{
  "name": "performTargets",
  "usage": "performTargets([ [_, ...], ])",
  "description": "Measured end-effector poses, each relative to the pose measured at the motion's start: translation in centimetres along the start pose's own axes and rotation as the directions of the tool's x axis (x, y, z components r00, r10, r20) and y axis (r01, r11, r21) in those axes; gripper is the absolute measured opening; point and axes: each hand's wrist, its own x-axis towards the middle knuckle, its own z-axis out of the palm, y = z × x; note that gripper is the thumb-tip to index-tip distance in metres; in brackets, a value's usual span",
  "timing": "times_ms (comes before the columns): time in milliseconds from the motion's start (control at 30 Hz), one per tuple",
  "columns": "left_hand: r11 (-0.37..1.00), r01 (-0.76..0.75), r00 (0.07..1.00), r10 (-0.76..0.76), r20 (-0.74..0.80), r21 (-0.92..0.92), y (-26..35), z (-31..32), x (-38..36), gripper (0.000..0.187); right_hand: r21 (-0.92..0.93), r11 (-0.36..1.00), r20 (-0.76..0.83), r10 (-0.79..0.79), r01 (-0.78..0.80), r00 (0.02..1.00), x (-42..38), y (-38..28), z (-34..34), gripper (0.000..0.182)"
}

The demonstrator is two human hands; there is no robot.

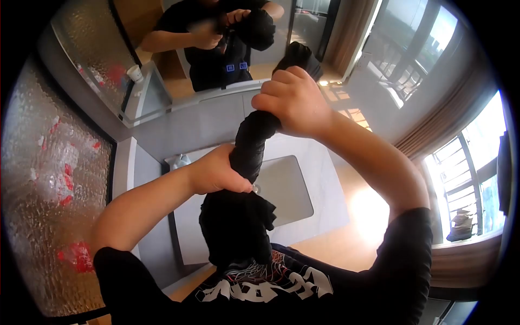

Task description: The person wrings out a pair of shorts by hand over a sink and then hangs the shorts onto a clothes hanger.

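Note:
A black cloth, probably a garment [251, 142], is stretched in a twisted rope between my two hands above the sink [292, 187]. My left hand [222, 170] is wrapped around its lower part, the thumb pointing toward the sink. Below that grip a loose bunch of the cloth hangs in front of my chest. My right hand [295, 100] is closed in a fist around the upper part, farther away and to the right. Another bunch of black fabric sticks out beyond the right fist.
A pale countertop [330, 203] surrounds the sink. A mirror [216, 97] ahead reflects a person holding black cloth and a paper cup [135, 73]. Textured glass [32, 179] stands at left, with red and clear shapes behind it. A window [471, 173] and curtain [441, 122] are at right.

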Motion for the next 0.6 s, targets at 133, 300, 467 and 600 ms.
performTargets([
  [133,0.854,-0.124,0.975,0.199,0.097,-0.505,-5.6,2.2,3.3,0.031,0.066,0.996,-0.228,0.069,-0.055,0.971,-1.2,-0.8,5.4,0.02],
  [300,0.625,-0.194,0.842,0.502,0.2,-0.756,-8.9,3.0,6.1,0.038,0.304,0.934,-0.387,0.303,-0.189,0.871,-2.1,-2.9,9.9,0.022],
  [467,0.529,-0.2,0.758,0.617,0.212,-0.825,-11.2,2.5,7.9,0.039,0.407,0.89,-0.382,0.372,-0.208,0.846,-2.7,-3.1,13.1,0.023],
  [600,0.586,-0.112,0.859,0.464,0.219,-0.803,-14.4,0.7,8.9,0.037,0.399,0.881,-0.285,0.383,-0.254,0.879,-5.5,-2.8,16.7,0.023],
])
